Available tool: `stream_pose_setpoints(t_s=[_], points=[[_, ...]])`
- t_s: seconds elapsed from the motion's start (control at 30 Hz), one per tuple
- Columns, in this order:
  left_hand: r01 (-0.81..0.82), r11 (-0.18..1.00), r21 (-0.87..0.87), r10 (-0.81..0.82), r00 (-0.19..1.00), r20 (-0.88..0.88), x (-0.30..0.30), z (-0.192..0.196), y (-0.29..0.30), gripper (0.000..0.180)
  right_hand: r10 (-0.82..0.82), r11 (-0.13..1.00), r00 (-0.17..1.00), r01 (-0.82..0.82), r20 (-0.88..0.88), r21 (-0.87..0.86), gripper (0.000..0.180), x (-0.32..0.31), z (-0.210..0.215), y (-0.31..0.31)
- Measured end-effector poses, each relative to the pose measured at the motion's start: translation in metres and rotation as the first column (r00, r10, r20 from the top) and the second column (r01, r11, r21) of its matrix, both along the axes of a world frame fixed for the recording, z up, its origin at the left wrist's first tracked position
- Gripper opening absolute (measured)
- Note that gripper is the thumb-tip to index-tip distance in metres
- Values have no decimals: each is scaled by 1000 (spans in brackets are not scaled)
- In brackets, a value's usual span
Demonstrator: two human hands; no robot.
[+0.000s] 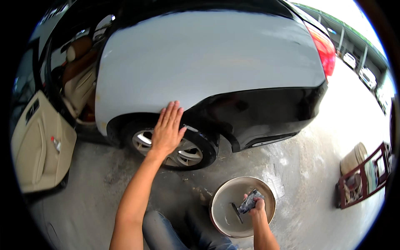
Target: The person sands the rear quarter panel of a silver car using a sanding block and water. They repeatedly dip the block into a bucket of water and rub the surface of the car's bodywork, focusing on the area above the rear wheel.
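- Left hand [167, 132] lies flat, fingers spread and holding nothing, on the grey sanded panel [200, 62] above the wheel [175, 150], seemingly feeling the surface.
- Right hand [256, 205] has its fingers closed on a wet, dark, crumpled pad [250, 201] over the basin [266, 193] on the floor, likely rinsing it.

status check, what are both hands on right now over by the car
Left hand flat on grey sanded fender, above rear wheel. Right hand gripping wet dark pad over round metal basin. Nothing between the hands and the panel.
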State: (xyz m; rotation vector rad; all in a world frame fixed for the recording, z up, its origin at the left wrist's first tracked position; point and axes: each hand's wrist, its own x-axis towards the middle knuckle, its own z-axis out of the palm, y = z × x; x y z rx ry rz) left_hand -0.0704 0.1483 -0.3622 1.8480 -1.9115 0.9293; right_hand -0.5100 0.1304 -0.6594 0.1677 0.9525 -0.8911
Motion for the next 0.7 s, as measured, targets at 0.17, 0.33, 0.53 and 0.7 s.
stream_pose_setpoints(t_s=[0.17,0.33,0.53,0.7], points=[[-8,1000,6,10,906,-422,-56,-49,26,67,-52,853,992,-16,-115,-522,46,94,185,-58],[63,998,4,-47,788,-615,-92,-93,71,63,184,636,938,-341,-292,-692,23,193,325,-96],[109,993,49,-43,712,-701,-84,-132,110,57,183,377,655,-735,-733,-564,21,164,280,-106],[18,980,199,140,650,-747,-80,-193,160,53,-457,-447,730,-683,-509,-578,18,206,341,-106]])
